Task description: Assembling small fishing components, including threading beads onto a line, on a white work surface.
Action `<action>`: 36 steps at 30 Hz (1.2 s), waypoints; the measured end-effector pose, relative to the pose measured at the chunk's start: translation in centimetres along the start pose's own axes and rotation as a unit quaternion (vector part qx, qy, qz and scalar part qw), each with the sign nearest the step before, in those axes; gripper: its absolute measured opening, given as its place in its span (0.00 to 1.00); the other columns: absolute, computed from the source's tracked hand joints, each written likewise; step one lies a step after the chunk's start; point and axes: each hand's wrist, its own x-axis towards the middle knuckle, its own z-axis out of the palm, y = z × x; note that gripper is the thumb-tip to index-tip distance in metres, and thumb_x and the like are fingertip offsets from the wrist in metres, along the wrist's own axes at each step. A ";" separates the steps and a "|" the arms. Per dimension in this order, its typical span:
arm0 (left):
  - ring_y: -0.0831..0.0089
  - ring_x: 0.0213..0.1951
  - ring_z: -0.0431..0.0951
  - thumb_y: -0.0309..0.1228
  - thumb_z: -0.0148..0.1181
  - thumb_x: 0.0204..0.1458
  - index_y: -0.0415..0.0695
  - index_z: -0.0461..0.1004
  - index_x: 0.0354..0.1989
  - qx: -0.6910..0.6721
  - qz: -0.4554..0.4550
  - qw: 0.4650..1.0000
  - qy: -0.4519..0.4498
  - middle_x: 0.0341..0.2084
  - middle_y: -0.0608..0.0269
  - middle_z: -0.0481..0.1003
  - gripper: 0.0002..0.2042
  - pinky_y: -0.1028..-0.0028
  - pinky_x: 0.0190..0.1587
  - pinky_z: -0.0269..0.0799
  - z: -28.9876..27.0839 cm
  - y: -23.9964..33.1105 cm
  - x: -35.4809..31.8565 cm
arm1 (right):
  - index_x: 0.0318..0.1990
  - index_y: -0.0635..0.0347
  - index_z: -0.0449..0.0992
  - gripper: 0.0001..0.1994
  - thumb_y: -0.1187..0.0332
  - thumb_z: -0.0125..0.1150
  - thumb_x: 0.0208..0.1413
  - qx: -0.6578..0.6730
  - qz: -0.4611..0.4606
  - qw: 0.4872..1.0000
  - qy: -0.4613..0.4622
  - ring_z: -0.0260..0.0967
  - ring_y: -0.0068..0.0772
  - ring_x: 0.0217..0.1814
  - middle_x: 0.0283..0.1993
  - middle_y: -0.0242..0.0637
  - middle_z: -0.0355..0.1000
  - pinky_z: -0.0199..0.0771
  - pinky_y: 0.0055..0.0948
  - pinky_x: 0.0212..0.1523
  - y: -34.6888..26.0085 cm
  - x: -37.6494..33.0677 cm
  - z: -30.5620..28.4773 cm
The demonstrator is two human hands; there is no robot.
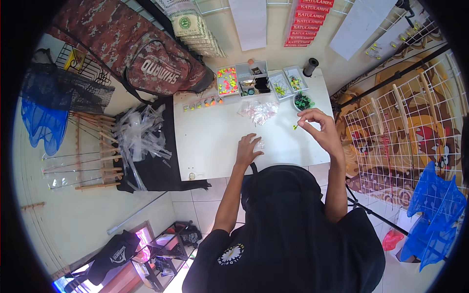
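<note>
My right hand (pixel 321 131) is raised over the right side of the white table (pixel 210 146). Its thumb and fingertips pinch a small yellow-green piece (pixel 295 127), too small to name surely. Near the front edge my left hand (pixel 247 148) rests on the tabletop with fingers apart. A small clear plastic bag (pixel 260 144) lies by its thumb and index finger, partly covered by them. Farther back is a loose pile of clear plastic bags (pixel 259 112). Beyond my right hand a round bowl (pixel 303 101) contains dark green pieces.
Along the back stand a tray of red and yellow pieces (pixel 227 81), a compartmented white box (pixel 251 69), trays with yellow-green pieces (pixel 279 88) and a black cylinder (pixel 310 67). Clear wrappers (pixel 141 134) hang off the left side; a wire grid (pixel 386 132) stands right.
</note>
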 end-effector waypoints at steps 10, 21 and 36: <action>0.60 0.53 0.66 0.41 0.72 0.37 0.52 0.79 0.45 -0.012 -0.007 1.000 0.025 0.52 0.62 0.68 0.23 0.62 0.55 0.62 0.6 -0.5 0.0 | 0.35 0.60 0.80 0.07 0.68 0.66 0.52 -0.015 -0.001 1.000 0.012 0.72 0.29 0.48 0.43 0.35 0.77 0.68 0.28 0.46 0.8 -0.9 -0.1; 0.67 0.46 0.73 0.34 0.71 0.44 0.45 0.80 0.42 -0.345 -0.115 0.919 0.152 0.43 0.61 0.77 0.16 0.69 0.47 0.67 -1.9 5.2 1.1 | 0.35 0.60 0.80 0.06 0.70 0.67 0.51 -0.033 -0.038 0.999 0.000 0.72 0.30 0.47 0.43 0.36 0.77 0.68 0.28 0.47 -0.7 -0.4 2.1; 0.74 0.46 0.73 0.21 0.70 0.43 0.39 0.77 0.48 -0.575 -0.007 0.802 0.165 0.43 0.62 0.77 0.20 0.73 0.48 0.63 -6.3 11.2 3.5 | 0.34 0.63 0.80 0.04 0.73 0.66 0.51 -0.038 -0.079 0.996 -0.035 0.70 0.29 0.49 0.45 0.39 0.76 0.68 0.28 0.51 -3.7 0.4 3.8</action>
